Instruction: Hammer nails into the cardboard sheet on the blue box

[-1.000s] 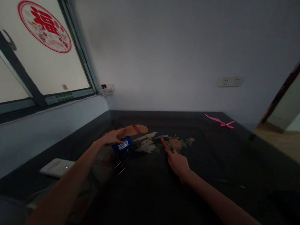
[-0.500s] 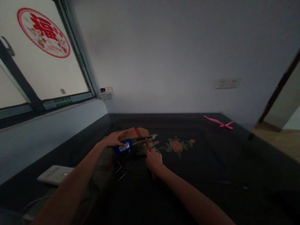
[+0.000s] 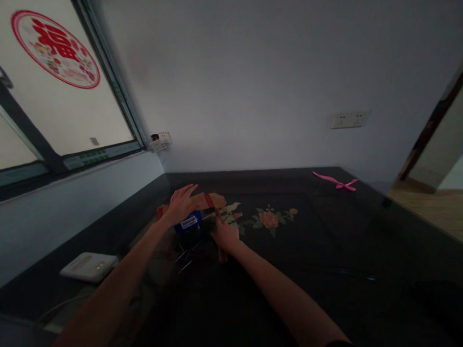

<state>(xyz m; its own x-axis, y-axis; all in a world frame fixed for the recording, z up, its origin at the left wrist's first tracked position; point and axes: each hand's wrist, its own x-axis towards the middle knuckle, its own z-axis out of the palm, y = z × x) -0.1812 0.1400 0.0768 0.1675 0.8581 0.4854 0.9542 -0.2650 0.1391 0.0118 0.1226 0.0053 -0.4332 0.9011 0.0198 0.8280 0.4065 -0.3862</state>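
Note:
My left hand (image 3: 180, 206) has its fingers stretched out over the left end of a long brown piece with a red band (image 3: 209, 200). Just below that hand stands a blue round object with a white label (image 3: 189, 222), dark underneath. My right hand (image 3: 224, 236) is closed around a wooden-handled hammer (image 3: 222, 255), its index finger pointing up along the handle. The handle's end shows below the fist; the dark head is hard to make out against the brown piece. Several thin silver nails (image 3: 185, 265) lie on the table in front of the blue object.
A white flat box-like device (image 3: 88, 267) with a cable lies at the left. A pink ribbon (image 3: 340, 185) rests at the far right of the dark glossy table (image 3: 287, 309). Printed flowers (image 3: 270, 219) decorate its top. Wall and window stand behind and left.
My left hand has lifted its fingers and spread them. My right hand has shifted left with the hammer, and more of the handle shows below it. The view has turned slightly.

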